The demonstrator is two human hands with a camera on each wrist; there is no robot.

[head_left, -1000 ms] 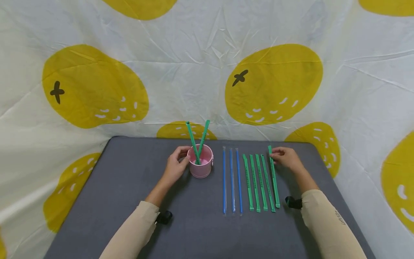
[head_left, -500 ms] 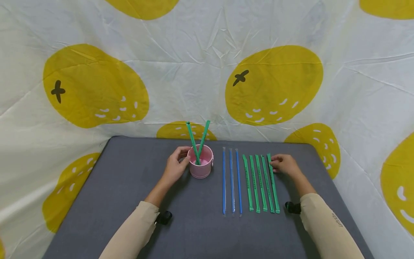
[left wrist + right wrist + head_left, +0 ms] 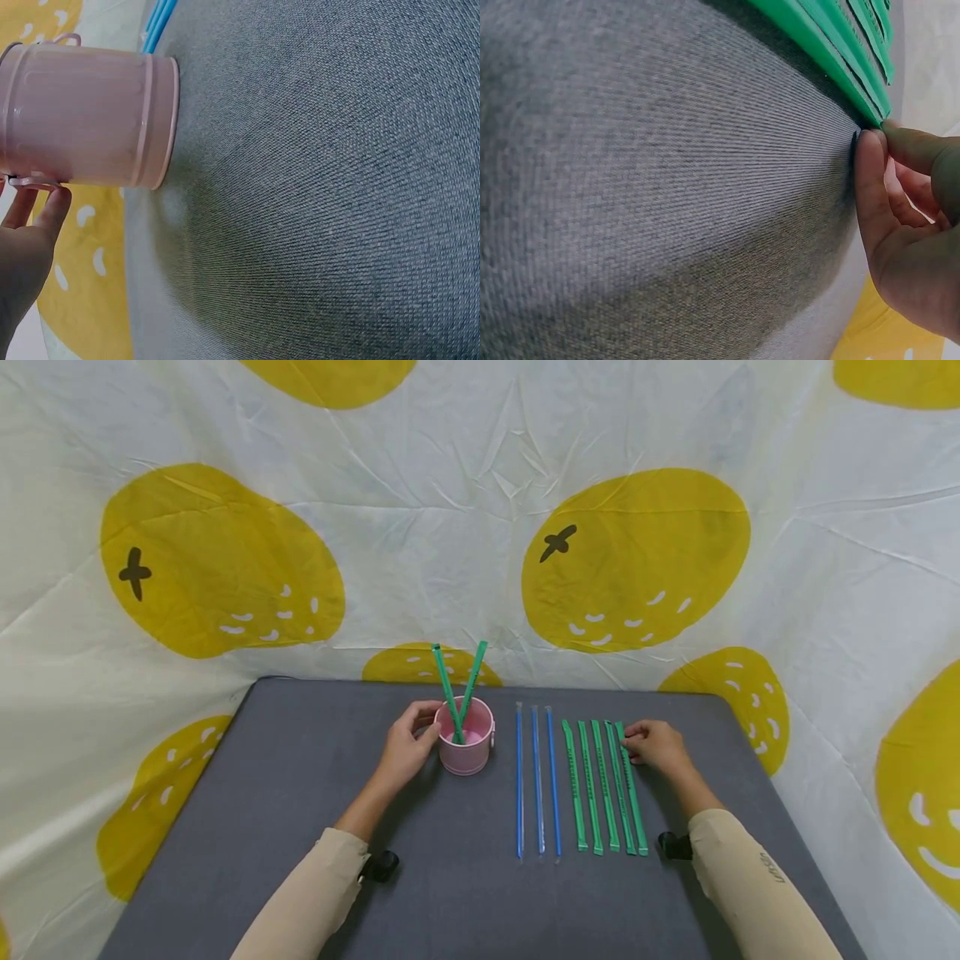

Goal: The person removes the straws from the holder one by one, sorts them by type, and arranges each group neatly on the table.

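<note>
left hand (image 3: 405,752) — curled round pink cup (image 3: 467,746) | right hand (image 3: 654,745) — fingertips pinching outermost green straw (image 3: 628,789)

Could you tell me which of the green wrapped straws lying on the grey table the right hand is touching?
The outermost green wrapped straw, at the right end of the flat row; the right hand touches its far end.

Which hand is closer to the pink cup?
The left hand. Its fingers rest on the pink cup's side. The right hand is far across the table, touching the rightmost green straw.
</note>
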